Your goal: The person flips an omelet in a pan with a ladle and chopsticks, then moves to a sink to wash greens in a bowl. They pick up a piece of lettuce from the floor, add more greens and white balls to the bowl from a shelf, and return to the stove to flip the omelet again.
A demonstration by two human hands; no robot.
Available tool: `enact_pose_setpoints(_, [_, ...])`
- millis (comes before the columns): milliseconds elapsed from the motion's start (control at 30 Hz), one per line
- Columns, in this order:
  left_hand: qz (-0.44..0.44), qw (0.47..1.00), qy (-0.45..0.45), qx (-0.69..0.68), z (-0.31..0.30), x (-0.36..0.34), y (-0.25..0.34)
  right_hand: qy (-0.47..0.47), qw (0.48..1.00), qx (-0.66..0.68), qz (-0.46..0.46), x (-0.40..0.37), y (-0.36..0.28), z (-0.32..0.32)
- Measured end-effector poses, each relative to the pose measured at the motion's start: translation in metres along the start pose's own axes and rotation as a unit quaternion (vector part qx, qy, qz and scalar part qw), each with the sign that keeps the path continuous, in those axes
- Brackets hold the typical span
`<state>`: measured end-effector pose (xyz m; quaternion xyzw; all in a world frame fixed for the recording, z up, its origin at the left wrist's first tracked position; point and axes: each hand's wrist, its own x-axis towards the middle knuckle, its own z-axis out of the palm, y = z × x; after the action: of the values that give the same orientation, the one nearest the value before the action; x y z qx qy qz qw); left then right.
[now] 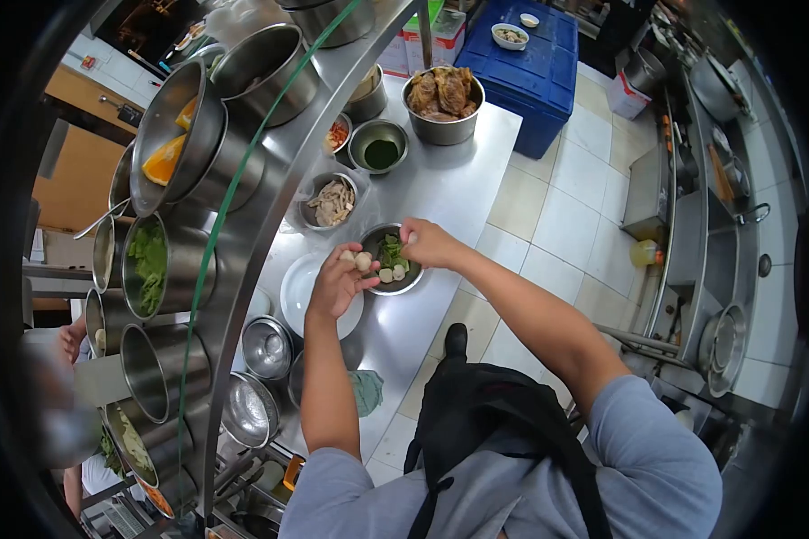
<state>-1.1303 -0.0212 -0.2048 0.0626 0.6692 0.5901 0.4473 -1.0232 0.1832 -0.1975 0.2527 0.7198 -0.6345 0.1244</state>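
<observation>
My left hand (335, 286) is turned palm up, its curled fingers cradling several pale round balls (356, 260), perhaps fish balls. A metal bowl (411, 286) stands just right of it, holding chopped greens (389, 250) and a few more pale balls. Over the bowl's far right rim, my right hand (429, 244) pinches what looks like another pale ball, mostly covered by the fingers. Partly under my left hand lies a white plate (298, 292).
Farther up the steel table (463, 180) are a bowl of sliced meat (333, 205), a bowl of dark green sauce (380, 154) and a pot of browned meat (440, 94). A shelf (243, 305) with several metal containers runs along the left. Another person's hand (70, 340) shows beyond it.
</observation>
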Motion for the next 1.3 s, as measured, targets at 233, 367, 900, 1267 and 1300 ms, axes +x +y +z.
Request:
enact_pose_setpoints(233, [0.098, 0.814, 0.018, 0.572, 0.026, 0.006, -0.005, 0.041, 0.829, -0.545, -0.117, 0.011, 0.011, 0.053])
enact_pose_setpoints(367, [0.054, 0.680, 0.033, 0.730, 0.050, 0.014, -0.008, 0.021, 0.797, -0.592, -0.121, 0.031, 0.027, 0.062])
enact_pose_setpoints(900, [-0.074, 0.994, -0.064, -0.039, 0.021, 0.014, -0.002, -0.051, 0.974, 0.222, 0.003, -0.012, 0.034, 0.010])
enact_pose_setpoints(1267, [0.040, 0.932, -0.243, -0.265, 0.190, -0.073, -0.016, -0.022, 0.867, 0.474, -0.148, -0.236, 0.147, -0.073])
enact_pose_setpoints(1300, [0.002, 0.958, -0.248, -0.145, 0.230, -0.068, -0.039, 0.048, 0.891, 0.425, -0.154, -0.281, 0.175, -0.083])
